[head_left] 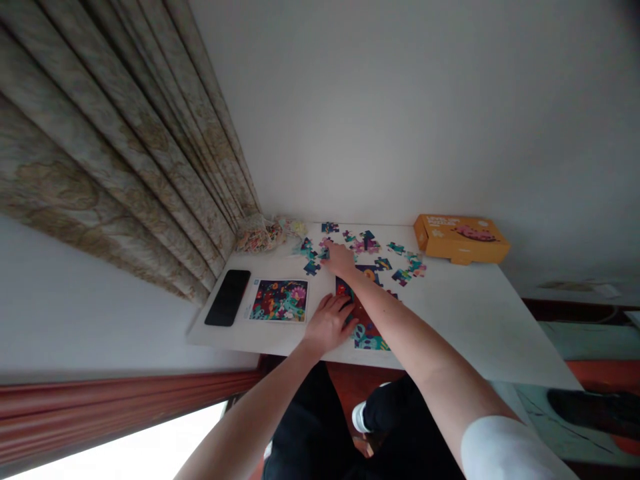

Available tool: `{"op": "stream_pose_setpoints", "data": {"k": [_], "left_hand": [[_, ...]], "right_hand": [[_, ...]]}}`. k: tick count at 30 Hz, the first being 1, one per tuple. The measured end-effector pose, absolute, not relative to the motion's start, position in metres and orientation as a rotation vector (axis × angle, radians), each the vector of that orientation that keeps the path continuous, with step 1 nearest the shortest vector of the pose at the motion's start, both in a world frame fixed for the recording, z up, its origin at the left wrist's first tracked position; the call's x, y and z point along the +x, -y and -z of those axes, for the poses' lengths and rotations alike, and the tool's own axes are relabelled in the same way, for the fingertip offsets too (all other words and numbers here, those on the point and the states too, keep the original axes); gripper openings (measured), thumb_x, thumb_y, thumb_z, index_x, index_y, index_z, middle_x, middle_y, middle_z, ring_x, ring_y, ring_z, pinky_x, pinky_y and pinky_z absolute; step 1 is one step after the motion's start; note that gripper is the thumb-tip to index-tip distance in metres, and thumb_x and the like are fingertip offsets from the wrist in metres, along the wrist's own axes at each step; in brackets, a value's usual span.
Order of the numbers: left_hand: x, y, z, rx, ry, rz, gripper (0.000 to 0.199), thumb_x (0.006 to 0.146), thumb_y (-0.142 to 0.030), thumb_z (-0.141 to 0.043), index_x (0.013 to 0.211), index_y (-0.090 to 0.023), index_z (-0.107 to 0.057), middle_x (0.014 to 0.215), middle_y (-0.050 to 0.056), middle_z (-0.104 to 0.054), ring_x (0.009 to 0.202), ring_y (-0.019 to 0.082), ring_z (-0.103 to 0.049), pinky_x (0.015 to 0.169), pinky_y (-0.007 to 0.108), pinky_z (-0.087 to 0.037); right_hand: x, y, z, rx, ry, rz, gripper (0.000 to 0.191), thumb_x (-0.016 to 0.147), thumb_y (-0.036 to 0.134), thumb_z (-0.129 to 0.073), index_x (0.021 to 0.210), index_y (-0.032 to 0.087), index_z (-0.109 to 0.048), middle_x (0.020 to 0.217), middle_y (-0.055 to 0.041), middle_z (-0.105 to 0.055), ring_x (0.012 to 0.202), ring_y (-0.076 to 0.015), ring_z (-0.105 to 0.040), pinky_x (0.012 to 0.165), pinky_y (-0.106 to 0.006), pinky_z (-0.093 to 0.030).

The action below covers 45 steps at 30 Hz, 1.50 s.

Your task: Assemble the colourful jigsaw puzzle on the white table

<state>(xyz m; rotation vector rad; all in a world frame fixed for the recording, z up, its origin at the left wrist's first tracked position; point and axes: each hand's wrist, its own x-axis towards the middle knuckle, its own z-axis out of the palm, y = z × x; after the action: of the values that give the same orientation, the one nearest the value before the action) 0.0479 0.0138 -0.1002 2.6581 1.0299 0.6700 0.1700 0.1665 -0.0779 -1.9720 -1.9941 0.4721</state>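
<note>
On the white table, my left hand (327, 325) lies with its fingers spread at the left edge of a partly joined puzzle (369, 313). My right hand (340, 259) reaches over the puzzle to the loose puzzle pieces (311, 268) behind it, its fingertips on or around a piece; whether it is gripped is too small to tell. More loose pieces (401, 276) are scattered behind and to the right. My right forearm hides part of the joined puzzle. A printed picture card (280, 301) lies left of my left hand.
A black phone (228, 297) rests at the table's left. Clear bags with small colourful items (260, 237) sit in the back left corner by the curtain (150, 133). A yellow box (463, 239) stands at the back right against the wall. The table edge (370, 360) is close to my legs.
</note>
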Motion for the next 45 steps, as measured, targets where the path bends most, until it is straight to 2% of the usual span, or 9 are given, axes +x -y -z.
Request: {"op": "stream_pose_setpoints", "data": {"k": [6, 11, 15, 19, 26, 31, 36, 40, 45], "left_hand": [[0.048, -0.015, 0.101, 2.613, -1.071, -0.721, 0.028, 0.100, -0.031, -0.060, 0.124, -0.022, -0.072, 0.127, 0.013, -0.072, 0.120, 0.029, -0.067, 0.112, 0.053, -0.050], [0.046, -0.019, 0.102, 2.526, -1.152, -0.828, 0.024, 0.099, -0.022, -0.057, 0.119, -0.023, -0.070, 0.120, 0.011, -0.073, 0.112, 0.028, -0.069, 0.103, 0.049, -0.056], [0.045, -0.025, 0.104, 2.310, -1.347, -1.067, 0.023, 0.099, -0.017, -0.054, 0.119, -0.023, -0.064, 0.116, 0.011, -0.070, 0.112, 0.027, -0.068, 0.102, 0.046, -0.057], [0.050, -0.027, 0.103, 2.134, -1.439, -1.297, 0.036, 0.097, -0.023, -0.062, 0.132, -0.020, -0.056, 0.128, 0.014, -0.064, 0.126, 0.028, -0.062, 0.110, 0.048, -0.053], [0.055, -0.007, 0.091, 2.316, -1.247, -1.119, 0.035, 0.097, -0.026, -0.067, 0.131, -0.022, -0.064, 0.129, 0.013, -0.068, 0.124, 0.027, -0.065, 0.108, 0.046, -0.055], [0.043, 0.015, 0.088, 2.482, -1.125, -1.010, 0.033, 0.094, -0.030, -0.073, 0.127, -0.024, -0.071, 0.128, 0.011, -0.072, 0.118, 0.029, -0.068, 0.109, 0.050, -0.052], [0.021, 0.022, 0.089, 2.555, -0.984, -0.929, 0.032, 0.095, -0.033, -0.073, 0.126, -0.025, -0.073, 0.124, 0.010, -0.074, 0.114, 0.027, -0.069, 0.104, 0.047, -0.054], [0.003, 0.019, 0.090, 2.636, -0.855, -0.764, 0.028, 0.097, -0.037, -0.072, 0.123, -0.026, -0.076, 0.124, 0.010, -0.075, 0.115, 0.027, -0.069, 0.103, 0.047, -0.052], [-0.003, 0.019, 0.095, 2.665, -0.848, -0.627, 0.027, 0.100, -0.040, -0.068, 0.122, -0.026, -0.077, 0.129, 0.010, -0.073, 0.120, 0.027, -0.066, 0.109, 0.050, -0.047]], "right_hand": [[0.181, -0.187, 0.077, -1.886, 1.746, -0.751, 0.051, 0.070, 0.010, -0.080, 0.120, 0.020, -0.071, 0.118, -0.0136, -0.076, 0.118, -0.0347, -0.069, 0.100, -0.046, -0.054], [0.198, -0.168, 0.074, -1.688, 1.568, -0.966, 0.023, 0.079, 0.017, -0.072, 0.101, 0.021, -0.071, 0.081, -0.0012, -0.075, 0.080, -0.0211, -0.074, 0.077, -0.035, -0.060], [0.212, -0.123, 0.073, -1.474, 1.131, -1.202, 0.027, 0.072, 0.015, -0.071, 0.097, 0.023, -0.064, 0.073, 0.0034, -0.070, 0.071, -0.0187, -0.073, 0.068, -0.031, -0.059], [0.219, -0.065, 0.073, -1.361, 0.890, -1.281, 0.035, 0.070, 0.020, -0.073, 0.103, 0.025, -0.065, 0.072, 0.0054, -0.068, 0.071, -0.0191, -0.074, 0.066, -0.031, -0.059], [0.215, 0.014, 0.081, -1.387, 0.632, -1.257, 0.024, 0.066, 0.031, -0.078, 0.086, 0.022, -0.068, 0.073, 0.0012, -0.073, 0.070, -0.0170, -0.071, 0.064, -0.027, -0.056], [0.211, 0.051, 0.087, -1.386, 0.695, -1.259, 0.033, 0.062, 0.042, -0.085, 0.082, 0.022, -0.068, 0.074, -0.0009, -0.074, 0.071, -0.0192, -0.071, 0.066, -0.030, -0.057], [0.225, 0.072, 0.090, -1.458, 1.080, -1.023, 0.041, 0.083, 0.063, -0.069, 0.084, 0.022, -0.069, 0.079, -0.0071, -0.076, 0.077, -0.0258, -0.073, 0.071, -0.037, -0.058], [0.257, 0.068, 0.090, -1.571, 1.584, -0.417, 0.034, 0.099, 0.050, -0.055, 0.092, 0.022, -0.073, 0.097, -0.0129, -0.077, 0.099, -0.0305, -0.071, 0.094, -0.047, -0.055], [0.284, 0.058, 0.102, -1.550, 2.015, -0.171, 0.033, 0.100, 0.040, -0.060, 0.125, 0.023, -0.073, 0.141, -0.0122, -0.068, 0.135, -0.0345, -0.058, 0.116, -0.058, -0.041]]}}
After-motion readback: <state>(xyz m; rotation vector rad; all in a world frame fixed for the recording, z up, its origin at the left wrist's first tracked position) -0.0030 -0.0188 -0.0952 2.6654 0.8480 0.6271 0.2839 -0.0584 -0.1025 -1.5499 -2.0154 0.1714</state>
